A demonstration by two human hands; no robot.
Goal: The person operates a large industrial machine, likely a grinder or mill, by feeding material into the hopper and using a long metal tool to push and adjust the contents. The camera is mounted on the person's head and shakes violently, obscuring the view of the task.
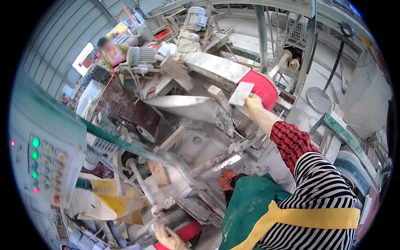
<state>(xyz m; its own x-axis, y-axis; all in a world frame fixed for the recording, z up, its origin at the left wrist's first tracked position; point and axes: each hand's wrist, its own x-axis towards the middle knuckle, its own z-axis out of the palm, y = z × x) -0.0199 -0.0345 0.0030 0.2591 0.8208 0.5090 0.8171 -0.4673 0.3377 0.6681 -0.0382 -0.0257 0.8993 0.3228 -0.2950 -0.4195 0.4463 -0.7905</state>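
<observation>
My right hand [254, 105], in a cream glove, is closed round a small pale rectangular slab [241, 94]. It holds the slab beside a bright red drum [265, 88] on a pale shaft. At the lower edge, my left hand [168, 238], also gloved, is partly cut off by the picture's rim. Its visible fingers look stretched out, next to a second red drum [188, 230]; whether they touch it I cannot tell. Nothing shows in this hand.
A control panel [48, 166] with lit green and red buttons stands at the left. A curved metal sheet [187, 109], wooden pieces and machine frames lie ahead. Another person [113, 54] is at the far left. A round-based stand [319, 100] is at the right.
</observation>
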